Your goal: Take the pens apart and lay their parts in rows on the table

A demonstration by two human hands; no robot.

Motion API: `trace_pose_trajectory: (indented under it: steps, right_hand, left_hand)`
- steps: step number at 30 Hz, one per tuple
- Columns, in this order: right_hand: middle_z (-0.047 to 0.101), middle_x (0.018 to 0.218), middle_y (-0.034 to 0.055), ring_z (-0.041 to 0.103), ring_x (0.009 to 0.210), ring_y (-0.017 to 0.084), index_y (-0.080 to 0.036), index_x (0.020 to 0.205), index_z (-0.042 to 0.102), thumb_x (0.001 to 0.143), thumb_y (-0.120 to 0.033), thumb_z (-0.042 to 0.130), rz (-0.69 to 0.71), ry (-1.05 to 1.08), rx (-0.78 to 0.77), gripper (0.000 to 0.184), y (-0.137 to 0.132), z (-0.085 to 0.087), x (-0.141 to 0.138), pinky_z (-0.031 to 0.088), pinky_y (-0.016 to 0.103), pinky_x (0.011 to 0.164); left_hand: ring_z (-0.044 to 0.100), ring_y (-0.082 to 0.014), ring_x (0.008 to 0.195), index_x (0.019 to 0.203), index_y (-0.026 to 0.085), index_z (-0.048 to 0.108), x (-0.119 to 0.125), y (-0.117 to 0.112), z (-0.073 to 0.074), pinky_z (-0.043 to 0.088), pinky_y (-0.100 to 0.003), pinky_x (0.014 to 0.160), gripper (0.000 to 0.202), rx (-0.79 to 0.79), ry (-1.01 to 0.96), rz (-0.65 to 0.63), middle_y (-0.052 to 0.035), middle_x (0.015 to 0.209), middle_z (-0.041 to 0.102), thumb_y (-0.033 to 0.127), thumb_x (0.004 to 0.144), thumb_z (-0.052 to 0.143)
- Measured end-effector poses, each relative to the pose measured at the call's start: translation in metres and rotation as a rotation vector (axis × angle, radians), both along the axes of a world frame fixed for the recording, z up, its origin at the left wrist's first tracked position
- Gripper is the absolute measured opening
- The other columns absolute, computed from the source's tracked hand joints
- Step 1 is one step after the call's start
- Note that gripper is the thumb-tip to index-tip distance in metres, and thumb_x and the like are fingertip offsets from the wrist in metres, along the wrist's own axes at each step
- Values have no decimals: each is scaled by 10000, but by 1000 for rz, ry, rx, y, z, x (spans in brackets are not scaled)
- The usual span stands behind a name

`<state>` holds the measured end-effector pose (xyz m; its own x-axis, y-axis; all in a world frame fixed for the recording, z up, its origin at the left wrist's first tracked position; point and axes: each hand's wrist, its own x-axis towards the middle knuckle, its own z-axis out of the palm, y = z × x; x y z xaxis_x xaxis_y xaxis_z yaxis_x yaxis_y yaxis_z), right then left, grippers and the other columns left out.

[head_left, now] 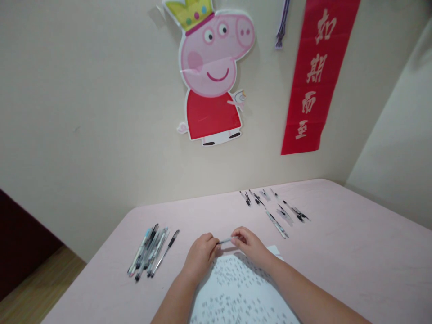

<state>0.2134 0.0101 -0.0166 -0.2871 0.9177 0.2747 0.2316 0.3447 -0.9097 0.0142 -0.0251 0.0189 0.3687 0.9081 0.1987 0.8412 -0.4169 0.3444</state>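
Note:
A slim pen (225, 241) is stretched level between my two hands, just above the top of a written sheet of paper (236, 288). My left hand (203, 248) is closed around the pen's left end. The other end is pinched in the fingers of my right hand (248, 241), which cover its tip. Rows of small dark handwriting fill the paper, and my forearms lie over its sides. Only the middle stretch of the pen shows, so I cannot tell whether it is whole.
A bundle of several pens (148, 252) lies to the left on the pink tabletop (337, 270), one pen (165, 253) slightly apart. Toward the back right are scattered pens and pen parts (276, 225). Behind stands a wall with a pig cutout (214, 114) and a red banner (310, 103).

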Motion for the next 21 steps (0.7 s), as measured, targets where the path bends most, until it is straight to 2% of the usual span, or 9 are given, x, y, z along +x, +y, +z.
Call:
trace_pose_trajectory:
  steps: [4, 7, 11, 16, 21]
  right_hand:
    - [528, 698, 17, 520, 705, 157, -180, 648, 551, 892, -357, 421, 34, -68, 89, 328, 1, 1, 0, 402, 289, 689]
    - [548, 735, 29, 528, 728, 161, -177, 644, 555, 849, -316, 477, 48, -68, 88, 259, 0, 2, 0, 404, 289, 698]
    - [552, 775, 20, 523, 695, 152, -181, 744, 575, 753, -250, 546, 24, 23, -10, 75, -1, 1, 0, 407, 269, 645]
    - [543, 715, -5, 507, 653, 146, -189, 775, 569, 703, -249, 579, -7, 113, -120, 94, -1, 3, 1, 399, 256, 604]
    - [555, 704, 0, 505, 650, 148, -186, 800, 583, 714, -299, 577, -43, 141, -150, 142, 0, 6, 4, 398, 259, 597]
  left_hand:
    - [533, -164, 838, 876, 209, 628, 1, -1, 0, 388, -268, 730, 234, 11, 7, -11, -36, 877, 587, 278, 917, 409]
    - [532, -164, 829, 852, 206, 624, 1, -1, -1, 386, -268, 721, 233, 11, 19, -9, -36, 867, 583, 270, 915, 408]
    - [535, -162, 825, 845, 202, 619, 1, -1, -1, 389, -269, 723, 244, 10, 15, 7, -40, 863, 581, 247, 915, 389]
    - [541, -168, 844, 865, 201, 621, -2, 1, -1, 402, -274, 747, 258, 2, -4, 34, -48, 877, 586, 249, 917, 373]
    - [545, -184, 864, 888, 195, 625, -4, 2, -3, 412, -292, 766, 243, 13, -13, 48, -59, 892, 595, 270, 911, 395]
